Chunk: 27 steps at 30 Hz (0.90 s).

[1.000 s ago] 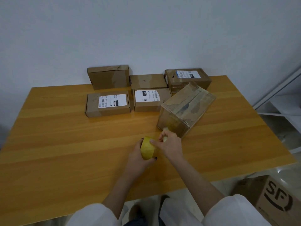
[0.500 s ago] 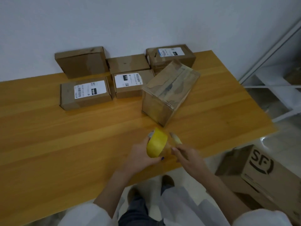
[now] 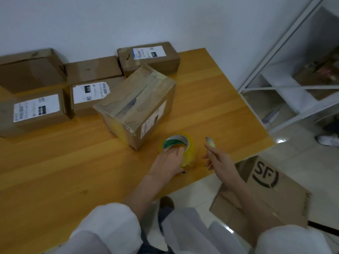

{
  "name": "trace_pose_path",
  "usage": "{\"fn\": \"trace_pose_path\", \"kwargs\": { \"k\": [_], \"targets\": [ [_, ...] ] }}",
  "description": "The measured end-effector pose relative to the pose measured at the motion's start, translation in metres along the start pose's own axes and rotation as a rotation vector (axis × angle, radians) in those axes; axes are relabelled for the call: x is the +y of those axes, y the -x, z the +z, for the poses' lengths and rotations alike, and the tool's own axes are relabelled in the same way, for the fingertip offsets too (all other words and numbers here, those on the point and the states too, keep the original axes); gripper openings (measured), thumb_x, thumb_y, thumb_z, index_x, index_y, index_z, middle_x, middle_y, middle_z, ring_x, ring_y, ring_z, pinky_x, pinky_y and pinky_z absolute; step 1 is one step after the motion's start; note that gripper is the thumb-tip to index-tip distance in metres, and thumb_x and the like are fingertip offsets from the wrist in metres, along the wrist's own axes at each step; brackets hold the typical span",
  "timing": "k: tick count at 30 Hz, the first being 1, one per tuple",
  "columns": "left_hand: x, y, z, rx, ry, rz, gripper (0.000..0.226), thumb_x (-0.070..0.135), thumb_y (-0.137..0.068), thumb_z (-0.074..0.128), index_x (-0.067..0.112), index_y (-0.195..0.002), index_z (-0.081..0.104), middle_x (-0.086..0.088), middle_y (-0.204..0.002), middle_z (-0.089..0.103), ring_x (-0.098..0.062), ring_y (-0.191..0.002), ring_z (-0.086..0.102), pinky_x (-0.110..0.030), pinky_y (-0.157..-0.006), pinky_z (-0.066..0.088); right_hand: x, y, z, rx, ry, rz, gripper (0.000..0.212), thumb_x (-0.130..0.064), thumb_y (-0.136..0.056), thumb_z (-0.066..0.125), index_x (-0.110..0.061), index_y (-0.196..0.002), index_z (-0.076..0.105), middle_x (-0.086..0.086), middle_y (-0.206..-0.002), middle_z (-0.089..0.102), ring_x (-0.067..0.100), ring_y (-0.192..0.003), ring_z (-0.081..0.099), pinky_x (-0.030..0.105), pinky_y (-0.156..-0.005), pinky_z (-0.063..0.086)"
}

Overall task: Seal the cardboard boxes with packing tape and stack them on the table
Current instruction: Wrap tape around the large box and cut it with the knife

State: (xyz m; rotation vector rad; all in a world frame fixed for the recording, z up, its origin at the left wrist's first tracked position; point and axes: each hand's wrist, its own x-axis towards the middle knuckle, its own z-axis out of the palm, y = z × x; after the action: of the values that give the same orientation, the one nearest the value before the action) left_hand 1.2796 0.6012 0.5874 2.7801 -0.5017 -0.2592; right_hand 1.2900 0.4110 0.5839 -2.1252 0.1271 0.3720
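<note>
- While the left hand (image 3: 169,160) grips the tape roll (image 3: 189,153), the roll sits low at the front of the desk (image 3: 73,162), just beside the near corner of the big box (image 3: 135,105). Whether it rests on the wood cannot be told.
- The left fingers (image 3: 180,149) curl into the roll's green-lined core, so the hand is closed firmly on it.
- The right hand (image 3: 220,162) hovers near the roll and apart from it. It pinches a small pale tool (image 3: 210,142), possibly a cutter, though it is too blurred to name, and its other fingers are loosely spread.
- The big box stands askew on the desk, with tape running along its top seam and down the near end face, wrinkled in places.
- The sealing of this box looks finished, so the step in hand is probably parting from the tape and readying the box for stacking.
- To do that well, the person should set the roll flat where it cannot roll off the front edge, and fold its loose end back so it is easy to find.
- The tool should be put down away from the edge, and the wrinkled tape pressed flat with a palm before lifting.
- Five smaller boxes (image 3: 36,110) lie in two rows at the back near the wall (image 3: 165,19), none visibly stacked.
- An SF box (image 3: 266,189) lies on the floor (image 3: 293,153) to the right, and a white rack (image 3: 286,88) stands beyond the desk.
</note>
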Motion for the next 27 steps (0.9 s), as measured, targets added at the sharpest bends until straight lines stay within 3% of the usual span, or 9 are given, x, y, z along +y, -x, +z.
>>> {"fn": "trace_pose_path", "kwargs": {
  "k": [4, 7, 9, 12, 15, 18, 22, 25, 27],
  "targets": [
    [0.013, -0.047, 0.005, -0.009, 0.029, -0.019, 0.052, 0.036, -0.081, 0.069, 0.011, -0.119, 0.042, -0.006, -0.121, 0.056, -0.020, -0.113, 0.052, -0.026, -0.093, 0.038, 0.018, -0.029, -0.029, 0.058, -0.082, 0.021, 0.014, -0.016, -0.104, 0.036, -0.021, -0.117, 0.036, 0.007, -0.087, 0.065, 0.015, -0.058, 0.050, 0.032, -0.058, 0.042],
    [0.022, -0.083, 0.008, 0.007, 0.038, -0.035, 0.054, 0.037, -0.080, 0.070, 0.009, -0.116, 0.042, -0.008, -0.115, 0.057, -0.022, -0.108, 0.054, -0.029, -0.088, 0.040, 0.026, -0.057, -0.047, 0.120, -0.205, 0.113, 0.021, -0.018, -0.103, 0.039, -0.012, -0.121, 0.028, 0.010, -0.086, 0.064, 0.014, -0.056, 0.046, 0.024, -0.052, 0.040],
    [0.029, -0.108, 0.009, 0.039, 0.015, -0.040, 0.053, 0.037, -0.081, 0.070, 0.008, -0.116, 0.042, -0.008, -0.112, 0.058, -0.023, -0.104, 0.055, -0.029, -0.087, 0.041, 0.031, -0.078, -0.059, 0.180, -0.205, 0.144, 0.026, -0.023, -0.103, 0.040, -0.003, -0.120, 0.041, 0.013, -0.091, 0.064, 0.014, -0.058, 0.045, 0.028, -0.056, 0.040],
    [0.038, -0.140, 0.010, 0.065, -0.062, -0.040, 0.050, 0.034, -0.083, 0.069, 0.007, -0.116, 0.042, -0.008, -0.110, 0.058, -0.023, -0.102, 0.056, -0.030, -0.088, 0.039, 0.039, -0.101, -0.073, 0.281, -0.152, 0.215, 0.031, -0.029, -0.103, 0.041, -0.005, -0.116, 0.054, 0.014, -0.099, 0.064, 0.015, -0.066, 0.047, 0.032, -0.065, 0.039],
    [0.046, -0.155, 0.016, 0.026, -0.122, -0.032, 0.046, 0.029, -0.083, 0.069, 0.007, -0.114, 0.042, -0.009, -0.110, 0.058, -0.024, -0.103, 0.055, -0.031, -0.090, 0.036, 0.055, -0.113, -0.074, 0.314, -0.064, 0.279, 0.036, -0.031, -0.102, 0.042, -0.004, -0.124, 0.053, 0.004, -0.080, 0.055, 0.017, -0.066, 0.047, 0.031, -0.057, 0.036],
    [0.049, -0.158, 0.025, -0.035, -0.208, -0.025, 0.039, 0.016, -0.087, 0.065, 0.008, -0.116, 0.041, -0.009, -0.114, 0.057, -0.024, -0.106, 0.053, -0.030, -0.090, 0.034, 0.067, -0.113, -0.069, 0.354, 0.056, 0.282, 0.037, -0.029, -0.100, 0.048, 0.000, -0.118, 0.061, 0.007, -0.076, 0.056, 0.025, -0.071, 0.052, 0.039, -0.063, 0.043],
    [0.047, -0.150, 0.024, -0.125, -0.241, 0.032, 0.039, -0.005, -0.088, 0.051, 0.006, -0.123, 0.039, -0.012, -0.123, 0.051, -0.026, -0.114, 0.046, -0.031, -0.091, 0.033, 0.074, -0.107, -0.064, 0.429, 0.048, 0.246, 0.035, -0.030, -0.097, 0.055, -0.007, -0.119, 0.067, 0.003, -0.079, 0.063, 0.018, -0.063, 0.052, 0.025, -0.054, 0.038],
    [0.046, -0.138, 0.009, -0.121, -0.190, 0.072, 0.057, -0.009, -0.087, 0.050, 0.004, -0.138, 0.029, -0.014, -0.136, 0.043, -0.027, -0.125, 0.039, -0.034, -0.098, 0.035, 0.079, -0.106, -0.061, 0.415, 0.264, 0.266, 0.058, -0.055, -0.094, 0.039, -0.012, -0.125, 0.063, 0.013, -0.101, 0.063, 0.031, -0.097, 0.053, 0.037, -0.084, 0.043],
    [0.044, -0.124, -0.006, -0.075, -0.134, 0.068, 0.065, -0.004, -0.089, 0.054, 0.004, -0.145, 0.022, -0.014, -0.144, 0.037, -0.026, -0.132, 0.035, -0.034, -0.103, 0.036, 0.077, -0.104, -0.061, 0.377, 0.578, 0.291, 0.048, -0.045, -0.100, 0.035, -0.013, -0.126, 0.060, 0.022, -0.120, 0.052, 0.035, -0.114, 0.040, 0.043, -0.096, 0.032]
  ]
}}
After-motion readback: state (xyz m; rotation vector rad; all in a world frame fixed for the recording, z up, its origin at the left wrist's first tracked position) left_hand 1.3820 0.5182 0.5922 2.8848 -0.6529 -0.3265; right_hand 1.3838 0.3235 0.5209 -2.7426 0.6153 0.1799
